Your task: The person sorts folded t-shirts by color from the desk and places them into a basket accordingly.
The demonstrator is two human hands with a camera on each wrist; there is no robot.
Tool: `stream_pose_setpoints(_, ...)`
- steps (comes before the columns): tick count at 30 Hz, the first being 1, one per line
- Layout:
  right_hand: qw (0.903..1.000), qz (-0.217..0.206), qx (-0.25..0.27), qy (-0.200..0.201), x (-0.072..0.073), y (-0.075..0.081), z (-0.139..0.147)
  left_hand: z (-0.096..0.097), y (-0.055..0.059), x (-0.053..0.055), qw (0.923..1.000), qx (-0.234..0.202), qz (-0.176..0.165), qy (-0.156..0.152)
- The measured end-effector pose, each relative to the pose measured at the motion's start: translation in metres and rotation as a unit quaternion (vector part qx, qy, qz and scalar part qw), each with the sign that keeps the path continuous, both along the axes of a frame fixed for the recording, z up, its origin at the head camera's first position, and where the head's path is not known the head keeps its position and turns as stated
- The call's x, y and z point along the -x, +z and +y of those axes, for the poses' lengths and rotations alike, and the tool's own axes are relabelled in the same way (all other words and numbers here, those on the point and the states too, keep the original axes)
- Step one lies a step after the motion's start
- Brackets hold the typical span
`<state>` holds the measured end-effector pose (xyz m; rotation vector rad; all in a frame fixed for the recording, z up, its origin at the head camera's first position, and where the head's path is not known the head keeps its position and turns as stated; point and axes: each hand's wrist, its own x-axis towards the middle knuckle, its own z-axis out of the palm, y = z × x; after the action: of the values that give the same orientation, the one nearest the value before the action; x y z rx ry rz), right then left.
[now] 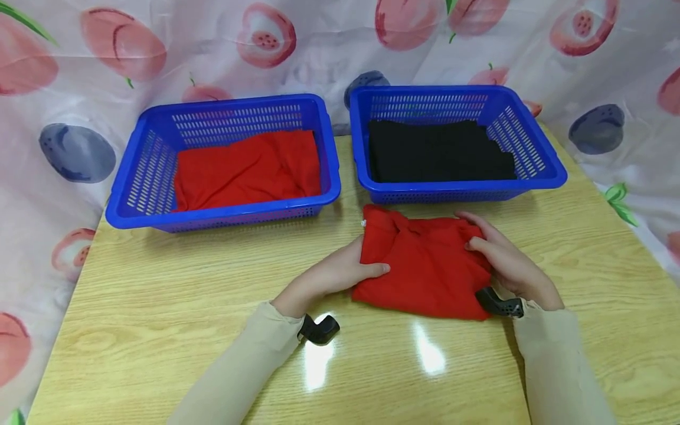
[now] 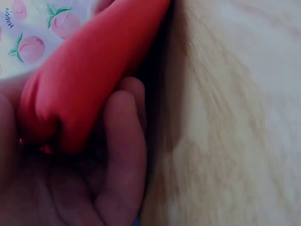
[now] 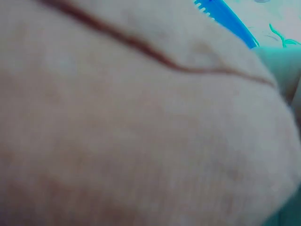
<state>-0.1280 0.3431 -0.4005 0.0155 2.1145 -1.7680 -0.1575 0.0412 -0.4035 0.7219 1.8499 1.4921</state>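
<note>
A folded piece of red cloth (image 1: 425, 265), perhaps a garment, is between my two hands over the front of the table. My left hand (image 1: 345, 268) grips its left side, thumb on top. In the left wrist view, curled fingers (image 2: 124, 136) lie under the rolled red edge (image 2: 80, 84), close to the tabletop. At the right side, my right hand (image 1: 507, 260) holds the cloth with the thumb over its upper face; some of its fingers are hidden. The right wrist view is mostly filled by blurred skin of the hand (image 3: 141, 132). A small white spot shows at the cloth's upper left.
Behind the cloth stand two blue plastic baskets. The left basket (image 1: 223, 215) contains red cloth (image 1: 249, 168); the right basket (image 1: 457, 189) contains black cloth (image 1: 435, 150). They stand on a glossy wooden table (image 1: 175, 301), backed by a fruit-patterned curtain (image 1: 202, 35).
</note>
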Motion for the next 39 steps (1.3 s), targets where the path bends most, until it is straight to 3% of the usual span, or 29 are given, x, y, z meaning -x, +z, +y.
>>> stream_pose_setpoints(5,0.9999,0.003,-0.004,-0.01,0.001,-0.001,-0.004,-0.004,-0.006,0.006,0.9986,0.026,0.026,0.039)
stream_pose_setpoints(11,0.9965,-0.021,0.077,-0.025,0.002,-0.002,-0.006,-0.01,-0.008,0.01,0.9931,0.083,0.043,0.071)
stream_pose_setpoints(17,0.9837,-0.065,0.163,-0.04,0.005,-0.007,-0.009,-0.014,-0.007,0.013,0.9937,0.066,0.035,0.083)
stream_pose_setpoints(28,0.9932,-0.083,0.081,0.005,0.006,-0.005,-0.009,-0.01,-0.006,0.014,0.9917,0.081,0.071,0.069)
stream_pose_setpoints(33,0.9926,-0.093,0.073,0.028,0.005,-0.005,-0.01,-0.01,-0.006,0.013,0.9878,0.106,0.089,0.071)
stream_pose_setpoints(39,0.991,-0.1,0.082,0.034,0.005,-0.003,-0.01,-0.01,-0.003,0.012,0.986,0.115,0.069,0.098)
